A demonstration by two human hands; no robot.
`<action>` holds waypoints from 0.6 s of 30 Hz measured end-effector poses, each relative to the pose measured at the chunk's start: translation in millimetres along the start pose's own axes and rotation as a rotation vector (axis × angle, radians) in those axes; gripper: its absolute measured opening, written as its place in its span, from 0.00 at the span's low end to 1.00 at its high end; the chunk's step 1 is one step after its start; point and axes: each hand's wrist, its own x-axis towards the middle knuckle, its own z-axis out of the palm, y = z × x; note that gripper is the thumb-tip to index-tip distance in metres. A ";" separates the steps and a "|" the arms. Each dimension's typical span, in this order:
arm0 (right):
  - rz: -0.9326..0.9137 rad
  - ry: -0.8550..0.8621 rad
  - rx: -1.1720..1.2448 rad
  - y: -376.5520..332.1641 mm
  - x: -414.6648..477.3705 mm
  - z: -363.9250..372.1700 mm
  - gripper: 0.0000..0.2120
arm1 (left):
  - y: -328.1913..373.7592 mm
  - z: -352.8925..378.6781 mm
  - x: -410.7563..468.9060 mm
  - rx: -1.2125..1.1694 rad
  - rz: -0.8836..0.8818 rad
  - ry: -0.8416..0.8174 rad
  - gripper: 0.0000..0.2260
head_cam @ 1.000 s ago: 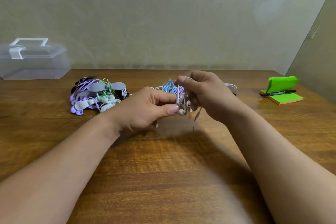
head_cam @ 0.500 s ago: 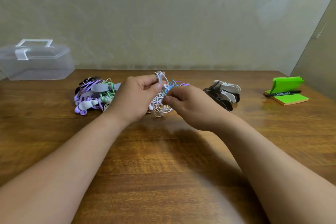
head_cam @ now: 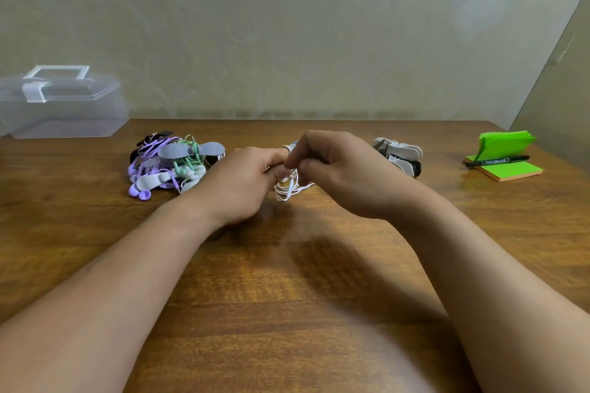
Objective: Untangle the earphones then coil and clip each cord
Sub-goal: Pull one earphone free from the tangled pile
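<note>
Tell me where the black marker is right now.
Head view, far right of the table: the black marker lies across the green sticky-note pad, right of the pile of clips.

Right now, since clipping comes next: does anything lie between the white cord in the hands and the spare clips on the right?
Nothing visible does. The left hand and right hand pinch the white cord; past the right hand, only bare table shows up to the clips.
</note>
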 end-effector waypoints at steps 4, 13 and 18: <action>0.010 -0.084 0.133 1.5 -0.6 -4.5 0.11 | -1.6 -2.8 -0.3 -0.092 -0.005 0.025 0.11; 0.040 0.252 0.315 18.5 6.7 -9.6 0.05 | 28.0 -1.1 -11.7 -0.497 -0.045 -0.242 0.11; 0.034 0.220 0.374 21.7 6.5 -12.6 0.04 | 30.9 -8.1 -11.0 -0.519 0.013 -0.226 0.11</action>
